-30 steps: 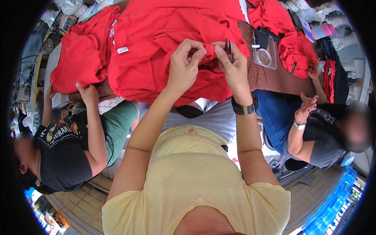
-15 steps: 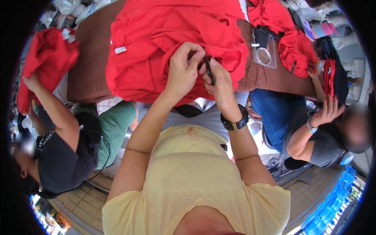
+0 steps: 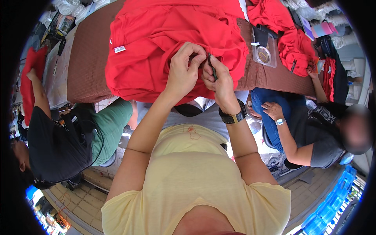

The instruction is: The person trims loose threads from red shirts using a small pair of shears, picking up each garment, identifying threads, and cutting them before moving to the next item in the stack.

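Red garments [image 3: 145, 66] lie heaped on the brown-covered table in front of me, with a small white label showing on the left part. My left hand [image 3: 185, 70] is closed in a pinch at the cloth's upper middle; the exact bit between thumb and forefinger is hidden. Right beside it, my right hand [image 3: 219, 78] grips slim dark thread snips [image 3: 212, 67], their tip pointing up at the pinched spot. A dark watch sits on my right wrist.
A clear plastic box [image 3: 264, 55] holding a round item stands right of the heap, near more red cloth [image 3: 295, 51]. Co-workers sit on both sides; the left one holds red cloth [image 3: 33, 78]. The brown table cover [image 3: 88, 58] shows at left.
My hands stay almost in place; the snips have tilted slightly. The left co-worker has swung the red cloth farther left, away from the table. The right co-worker's raised hand has dropped toward the knee.
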The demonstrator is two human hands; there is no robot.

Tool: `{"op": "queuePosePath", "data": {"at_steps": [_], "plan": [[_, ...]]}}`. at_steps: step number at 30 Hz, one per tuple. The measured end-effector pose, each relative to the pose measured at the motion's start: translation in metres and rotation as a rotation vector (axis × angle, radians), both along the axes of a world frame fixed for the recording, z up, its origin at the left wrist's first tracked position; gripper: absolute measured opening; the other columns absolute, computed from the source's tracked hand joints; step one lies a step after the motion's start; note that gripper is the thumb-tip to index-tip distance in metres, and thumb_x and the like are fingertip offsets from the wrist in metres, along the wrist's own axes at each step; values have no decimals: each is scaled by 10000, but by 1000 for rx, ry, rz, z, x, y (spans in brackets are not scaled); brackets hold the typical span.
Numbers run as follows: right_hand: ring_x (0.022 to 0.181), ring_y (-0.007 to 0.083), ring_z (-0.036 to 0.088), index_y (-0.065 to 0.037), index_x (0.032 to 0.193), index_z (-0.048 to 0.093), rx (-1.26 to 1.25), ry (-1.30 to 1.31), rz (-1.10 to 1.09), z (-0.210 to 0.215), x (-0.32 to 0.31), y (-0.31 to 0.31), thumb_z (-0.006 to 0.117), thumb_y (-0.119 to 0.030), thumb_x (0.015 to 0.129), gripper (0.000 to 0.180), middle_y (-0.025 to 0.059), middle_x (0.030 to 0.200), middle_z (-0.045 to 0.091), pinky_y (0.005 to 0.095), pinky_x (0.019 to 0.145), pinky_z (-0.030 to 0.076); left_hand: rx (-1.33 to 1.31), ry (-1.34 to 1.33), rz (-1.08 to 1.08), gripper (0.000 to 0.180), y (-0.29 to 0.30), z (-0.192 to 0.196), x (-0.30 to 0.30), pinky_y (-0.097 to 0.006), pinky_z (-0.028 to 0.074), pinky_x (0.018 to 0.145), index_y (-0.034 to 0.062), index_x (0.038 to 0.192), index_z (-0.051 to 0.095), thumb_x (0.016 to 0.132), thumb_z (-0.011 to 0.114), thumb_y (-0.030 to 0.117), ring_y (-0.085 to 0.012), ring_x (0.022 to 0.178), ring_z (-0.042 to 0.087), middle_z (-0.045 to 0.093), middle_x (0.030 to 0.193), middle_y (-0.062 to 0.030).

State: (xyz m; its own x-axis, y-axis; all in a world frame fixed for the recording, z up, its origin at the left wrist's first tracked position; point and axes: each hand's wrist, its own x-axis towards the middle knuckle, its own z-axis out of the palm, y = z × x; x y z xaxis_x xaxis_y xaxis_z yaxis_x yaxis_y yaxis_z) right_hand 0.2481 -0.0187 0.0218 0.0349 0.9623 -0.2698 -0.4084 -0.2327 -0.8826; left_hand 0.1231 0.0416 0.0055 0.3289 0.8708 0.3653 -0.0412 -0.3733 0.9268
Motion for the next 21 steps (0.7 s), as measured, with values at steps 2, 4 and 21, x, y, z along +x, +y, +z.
{"op": "queuePosePath", "data": {"at_steps": [2,4,21], "plan": [[503,41,263,-106,784,446,48,-11,42,0,11,-7,408,-403,1070,414,-55,634,343,236,457,183,98,170,-154,45,2,10,-22,-291,491,764,-26,902,593,906,637,-36,-162,812,594,588,884,-61],[508,46,267,-97,819,465,99,-106,-40,8,25,-18,407,-432,1062,418,-58,627,330,235,468,193,24,329,-280,142,0,28,-46,-321,499,769,-19,962,638,849,714,21,-197,854,616,607,896,-90],[706,4,451,-29,876,575,554,-657,-460,3,19,11,747,74,849,202,-39,830,597,195,602,371,601,134,267,266,10,7,-14,-275,410,527,30,750,553,660,692,-177,-147,606,499,530,728,-45]]}}
